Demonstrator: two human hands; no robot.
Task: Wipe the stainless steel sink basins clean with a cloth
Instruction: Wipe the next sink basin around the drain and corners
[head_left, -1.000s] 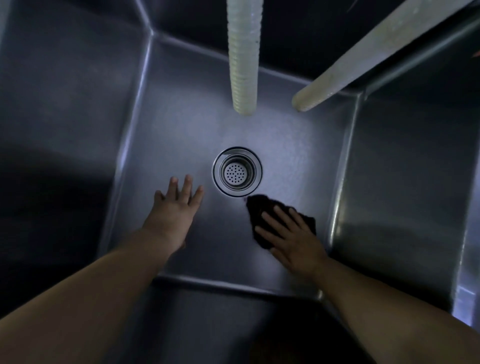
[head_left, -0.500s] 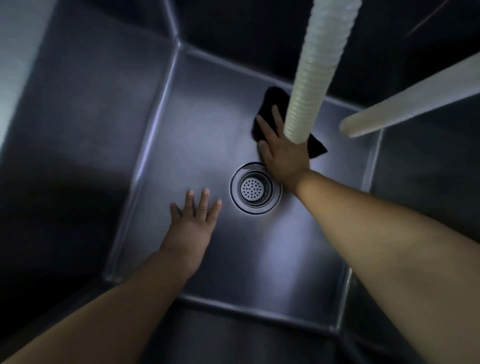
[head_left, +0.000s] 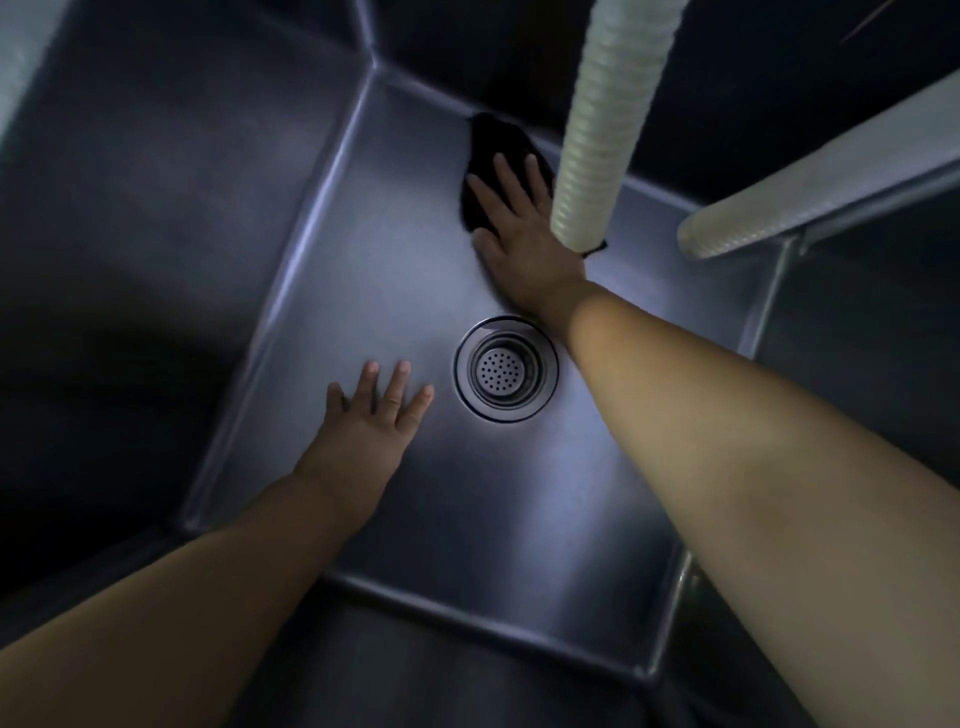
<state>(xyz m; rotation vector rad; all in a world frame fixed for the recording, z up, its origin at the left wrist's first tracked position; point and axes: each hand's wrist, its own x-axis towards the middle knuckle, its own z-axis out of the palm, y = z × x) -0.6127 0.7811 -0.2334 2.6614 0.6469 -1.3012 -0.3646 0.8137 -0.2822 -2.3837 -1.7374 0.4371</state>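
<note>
Two hands: both down in the sink basin (head_left: 322, 291).
Right hand (head_left: 524, 244): fingers spread flat, pressing the dark cloth (head_left: 493, 140) onto the basin floor at the far seam, beside the ribbed hose (head_left: 602, 135).
Left hand (head_left: 369, 421): open, holding nothing, palm braced on the floor left of the drain (head_left: 505, 368).
Change: a second ago the cloth sat near the front, right of the drain; now it has swept to the back edge.
Meaning: the floor's right strip looks covered; the left part and walls likely remain.
</note>
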